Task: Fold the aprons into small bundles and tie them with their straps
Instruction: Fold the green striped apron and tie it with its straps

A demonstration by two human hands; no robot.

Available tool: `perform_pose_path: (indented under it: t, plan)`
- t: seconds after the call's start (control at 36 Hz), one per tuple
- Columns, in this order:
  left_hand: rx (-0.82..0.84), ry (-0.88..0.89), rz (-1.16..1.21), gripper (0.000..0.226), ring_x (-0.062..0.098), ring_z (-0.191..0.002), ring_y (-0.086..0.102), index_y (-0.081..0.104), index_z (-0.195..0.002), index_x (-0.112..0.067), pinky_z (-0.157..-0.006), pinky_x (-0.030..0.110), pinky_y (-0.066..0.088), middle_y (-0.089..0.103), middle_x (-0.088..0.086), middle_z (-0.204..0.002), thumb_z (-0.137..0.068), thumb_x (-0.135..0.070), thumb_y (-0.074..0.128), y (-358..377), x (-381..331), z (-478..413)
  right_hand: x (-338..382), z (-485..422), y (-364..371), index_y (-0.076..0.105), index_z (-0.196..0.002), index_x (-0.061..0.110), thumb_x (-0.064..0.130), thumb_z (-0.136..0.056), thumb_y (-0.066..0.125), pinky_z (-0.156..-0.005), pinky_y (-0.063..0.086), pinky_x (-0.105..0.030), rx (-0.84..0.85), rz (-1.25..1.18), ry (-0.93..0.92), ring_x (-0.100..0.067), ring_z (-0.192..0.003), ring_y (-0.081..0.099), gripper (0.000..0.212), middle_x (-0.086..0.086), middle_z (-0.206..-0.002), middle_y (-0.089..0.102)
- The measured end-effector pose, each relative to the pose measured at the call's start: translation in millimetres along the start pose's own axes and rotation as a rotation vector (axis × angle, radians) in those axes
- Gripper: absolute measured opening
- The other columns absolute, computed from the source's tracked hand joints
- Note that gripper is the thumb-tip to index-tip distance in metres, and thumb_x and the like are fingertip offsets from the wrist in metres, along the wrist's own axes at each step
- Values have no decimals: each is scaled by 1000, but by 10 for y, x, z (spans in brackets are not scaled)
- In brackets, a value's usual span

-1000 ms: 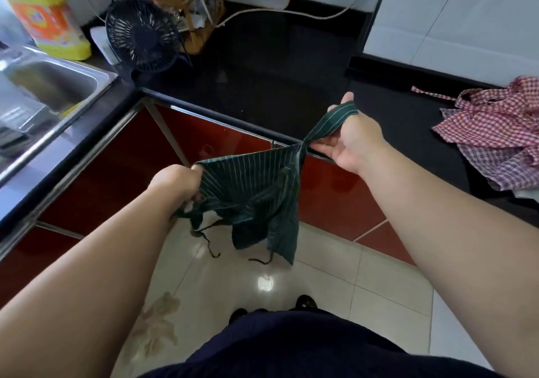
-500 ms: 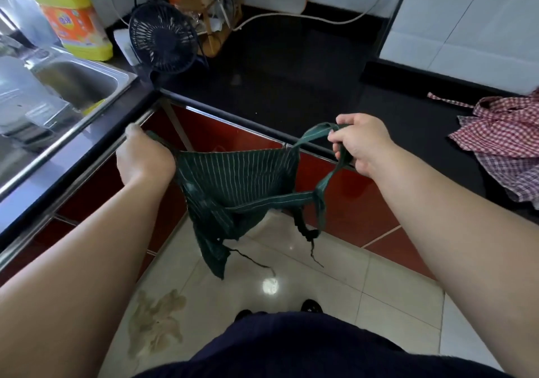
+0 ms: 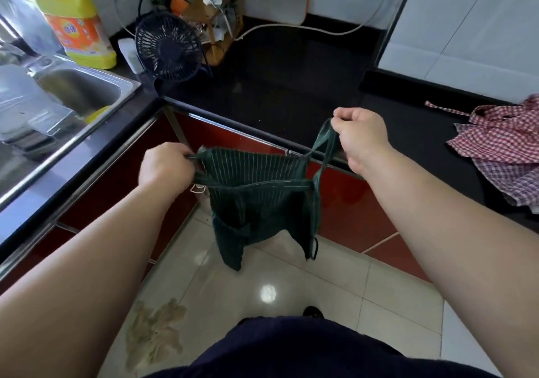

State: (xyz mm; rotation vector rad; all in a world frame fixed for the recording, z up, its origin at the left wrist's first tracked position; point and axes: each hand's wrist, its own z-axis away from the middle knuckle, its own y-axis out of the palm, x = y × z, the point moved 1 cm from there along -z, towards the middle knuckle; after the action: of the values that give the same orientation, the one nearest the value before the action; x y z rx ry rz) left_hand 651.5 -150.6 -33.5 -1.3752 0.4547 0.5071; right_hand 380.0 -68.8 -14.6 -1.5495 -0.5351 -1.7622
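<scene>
– Just off the front edge of the black countertop, hanging free above the floor tiles: that's the green striped apron, held up by both hands!

– How's the grip?

– Left hand, just below the countertop's edge, has its fingers curled tight round the top corner of the cloth. Right hand, level with that edge, has thumb and curled fingers pinching the neck strap at the top of its loop.

– And the cloth itself?

– Thin, light and floppy, I'd say. The lower part sags and bunches with no stiffness at all, and a tie strap runs across the front from the left fist. It shouldn't slip from a pinch, but it won't keep a fold unaided. I reckon it wants laying flat on the countertop, taken by the top corners and hem, straps kept free for tying.

– Any risk?

– Thin tie ends dangle at the hem and could get caught in the fold.

– More work waiting?

– Checked aprons, heaped on the countertop's right end, well apart from the green one.

– Anything to read?

– The yellow detergent jug, beyond the countertop's left end by the steel sink, has an orange label, but the writing is too blurred to read. The black desk fan on the countertop's back left corner shows no lettering. No readable tag on the apron.
</scene>
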Motion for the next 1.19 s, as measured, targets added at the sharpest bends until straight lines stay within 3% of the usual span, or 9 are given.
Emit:
perform_pose_path:
  t: [0.11,0.28,0.39,0.5,0.69,0.78,0.86,1.08,1.19]
  plan:
    - [-299,-41,66,38,36,-117,51,60,-123,-9,-93,38,41,60,19,-124,-91,-5,40,-154,41,-18,-89,37,-9,63,-117,16,14,-97,50,-95,51,-35,-151,137,-146,-23,-111,60,24,9,-115,59]
    - [29,-381,241,27,35,-87,62,63,-114,4,-70,35,47,63,17,-105,-92,-6,53,27,322,-110,-273,100,54,62,-122,13,14,-99,46,-83,46,-25,-106,323,-39,-12,-93,56,28,1,-117,60]
    - [79,-247,577,27,9,-69,59,64,-115,-10,-57,23,45,62,-4,-80,-89,-4,55,94,170,-97,-143,175,183,56,-130,12,15,-99,48,-56,42,-8,17,277,-119,-1,-67,52,32,2,-111,60]
    - [176,-108,768,24,-2,-58,61,64,-110,-19,-48,14,46,65,-4,-86,-88,-11,65,-13,-33,-149,15,213,221,47,-139,13,7,-94,55,-59,41,2,26,310,-173,-10,-95,61,46,0,-138,49]
    - [54,521,-33,56,28,-116,53,39,-145,-23,-96,37,42,56,4,-133,-92,-6,47,-157,-289,-351,177,95,216,55,-129,4,-3,-90,49,-91,40,-31,-28,951,-329,-32,-121,48,40,-16,-130,54]
    - [-64,617,-210,47,34,-118,51,44,-140,-15,-92,45,43,55,11,-130,-93,-10,52,-172,-483,-439,313,-22,188,52,-89,-1,-1,-92,52,-65,39,-39,-71,1230,-413,-37,-86,53,3,-17,-94,51]
    - [-183,704,-393,21,43,-95,57,59,-113,-10,-71,48,47,59,14,-107,-95,-18,52,-212,-681,-661,528,-198,122,40,-83,4,18,-101,46,-59,31,-37,-133,1336,-468,-30,-70,43,24,-11,-74,42]
    - [-339,524,-22,25,38,-87,54,56,-112,-5,-67,35,35,61,20,-97,-96,-18,42,-332,-1639,-1352,1074,-1098,187,40,-92,17,32,-103,34,-43,32,-23,-209,91,-180,-15,-51,44,19,-7,-73,53]
    - [-221,427,406,12,19,-58,65,46,-104,-13,-55,36,53,64,11,-83,-97,-17,36,-128,-2147,-1664,1264,-1594,211,37,-80,24,25,-104,33,-57,53,-25,-199,-118,-231,-10,-62,46,24,-3,-79,49]
